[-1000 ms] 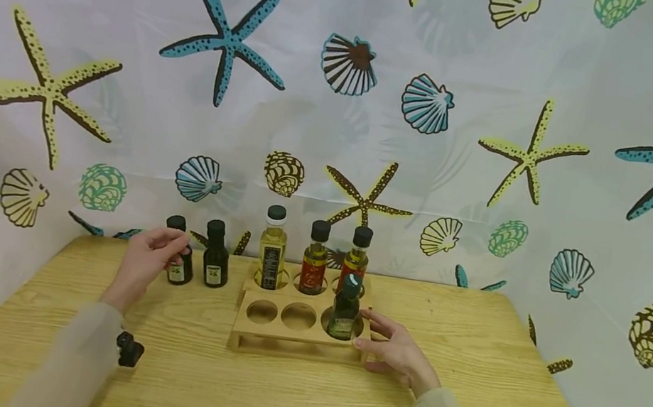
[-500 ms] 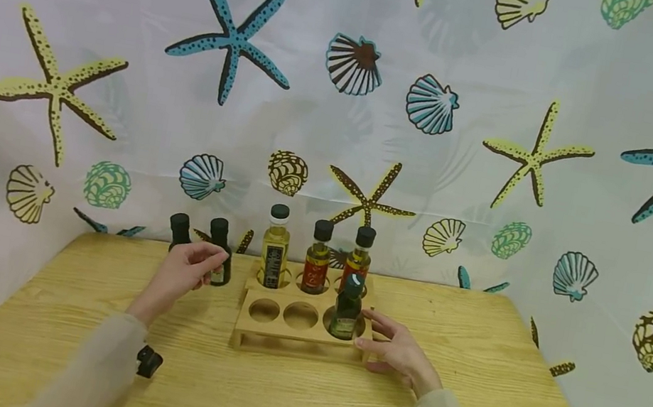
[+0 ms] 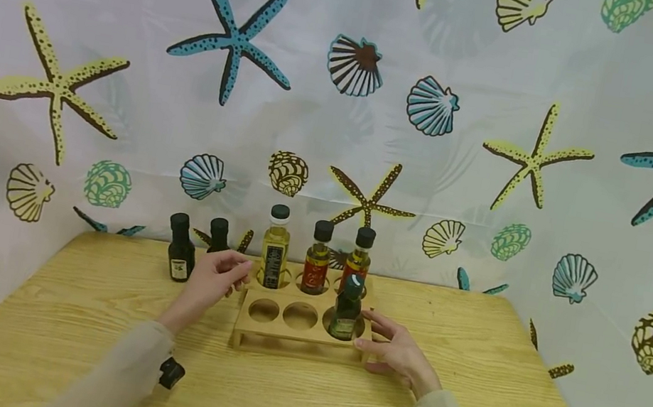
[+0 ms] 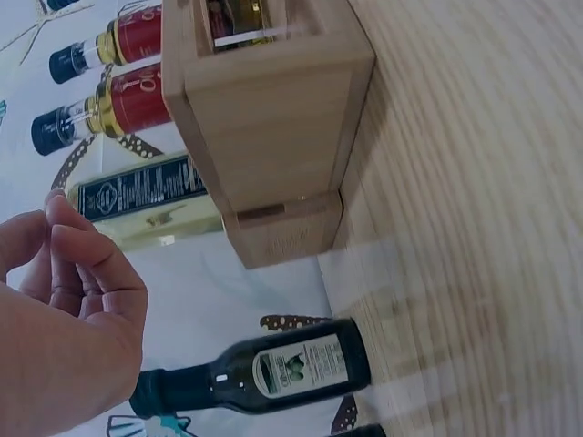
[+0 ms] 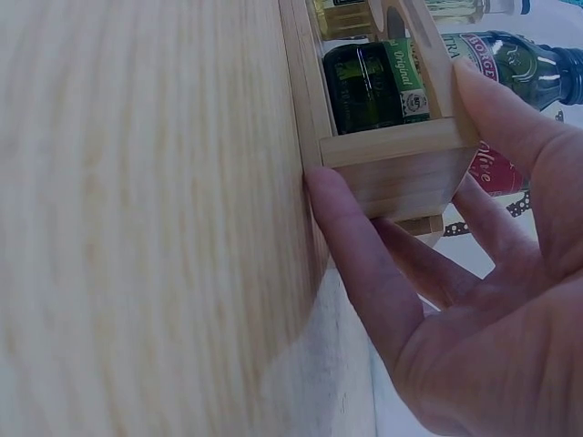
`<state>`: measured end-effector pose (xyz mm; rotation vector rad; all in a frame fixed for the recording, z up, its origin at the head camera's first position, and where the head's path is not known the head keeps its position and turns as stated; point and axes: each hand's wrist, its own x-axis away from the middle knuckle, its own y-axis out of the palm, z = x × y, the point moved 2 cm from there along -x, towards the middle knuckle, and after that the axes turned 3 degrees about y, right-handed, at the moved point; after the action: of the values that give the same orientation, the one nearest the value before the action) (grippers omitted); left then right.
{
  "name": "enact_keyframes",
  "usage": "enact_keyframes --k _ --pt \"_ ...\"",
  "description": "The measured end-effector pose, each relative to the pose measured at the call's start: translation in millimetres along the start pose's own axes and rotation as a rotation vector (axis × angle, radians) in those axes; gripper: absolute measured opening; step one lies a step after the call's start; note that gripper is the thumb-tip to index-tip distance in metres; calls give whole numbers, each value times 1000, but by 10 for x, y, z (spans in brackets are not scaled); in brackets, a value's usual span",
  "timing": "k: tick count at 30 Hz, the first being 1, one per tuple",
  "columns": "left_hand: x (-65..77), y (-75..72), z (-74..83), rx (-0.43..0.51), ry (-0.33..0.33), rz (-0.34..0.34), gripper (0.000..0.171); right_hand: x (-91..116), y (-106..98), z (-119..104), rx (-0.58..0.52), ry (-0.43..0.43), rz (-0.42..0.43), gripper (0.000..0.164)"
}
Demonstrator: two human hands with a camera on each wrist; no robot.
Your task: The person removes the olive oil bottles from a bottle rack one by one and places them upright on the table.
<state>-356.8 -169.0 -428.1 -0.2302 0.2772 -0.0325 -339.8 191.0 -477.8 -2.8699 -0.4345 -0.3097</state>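
A two-tier wooden bottle rack (image 3: 298,336) stands on the table. Its upper tier holds a tall yellow oil bottle (image 3: 274,252) and two red-labelled oil bottles (image 3: 315,270). A small green bottle (image 3: 345,315) fills the lower tier's right hole; the other two lower holes are vacant. My left hand (image 3: 213,285) hovers just left of the rack, fingers loosely bent, thumb and forefinger close, nothing visible between them. Behind it, a dark bottle (image 4: 287,369) stands partly hidden from the head view. With thumb and fingers, my right hand (image 3: 401,356) grips the rack's right end.
Another dark bottle (image 3: 180,258) with a pale label stands at the back left of the wooden table (image 3: 267,402). A white curtain (image 3: 339,126) printed with starfish and shells hangs behind and along the sides.
My left hand has moved right, from the leftmost dark bottle past the second one to the rack's left side. Both dark bottles stay standing. My right hand stays on the rack.
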Motion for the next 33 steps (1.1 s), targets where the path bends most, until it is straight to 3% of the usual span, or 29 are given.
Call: enact_keyframes --k 6,13,19,27,33 --pt "7 155 20 4 8 -28 31 13 -9 -5 4 -6 6 69" --pt "49 303 -2 29 -41 -50 31 16 -3 -18 9 -1 9 68" --pt "69 465 7 89 -94 -127 29 21 14 -31 22 0 4 69" --pt "63 709 93 32 -19 -200 44 -4 2 -64 19 -2 20 68" --pt "125 884 93 69 -13 -207 38 -6 14 -2 4 8 17 71"
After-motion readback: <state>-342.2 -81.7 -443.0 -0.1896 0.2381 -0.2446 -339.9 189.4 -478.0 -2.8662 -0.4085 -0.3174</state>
